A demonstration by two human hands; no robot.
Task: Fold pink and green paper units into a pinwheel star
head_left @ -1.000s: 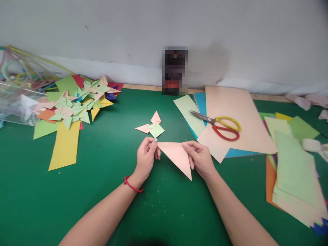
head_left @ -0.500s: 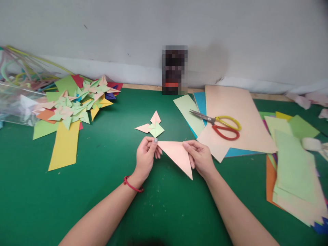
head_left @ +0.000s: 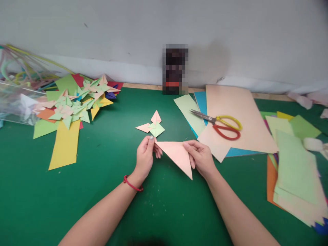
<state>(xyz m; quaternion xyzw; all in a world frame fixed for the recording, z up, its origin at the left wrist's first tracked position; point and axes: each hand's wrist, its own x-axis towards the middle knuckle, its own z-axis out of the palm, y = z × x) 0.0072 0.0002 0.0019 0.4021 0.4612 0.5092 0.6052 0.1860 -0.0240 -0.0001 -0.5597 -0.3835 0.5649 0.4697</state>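
A pink paper triangle [head_left: 176,155], apparently folded, is stretched between my two hands, one point hanging down toward me. My left hand [head_left: 146,152] pinches its left corner, thumb on top. At the upper right corner my right hand [head_left: 201,155] grips the paper between thumb and fingers. Just beyond my left hand, a small folded paper piece [head_left: 156,130] lies on the green table [head_left: 102,201]; it has a light green square body and two pink points, one aimed away and one to the left.
Scissors [head_left: 215,123] with yellow and red handles rest on pink card [head_left: 233,112] at the right. Coloured sheets [head_left: 297,167] are stacked further right. Folded paper stars [head_left: 69,109] and a yellow strip [head_left: 64,145] lie left, beside a clear bag [head_left: 20,106]. A pixelated dark object [head_left: 175,70] stands against the wall.
My left thumb has shifted slightly left, uncovering more of the triangle's left corner. The right hand and the triangle stay nearly where they were.
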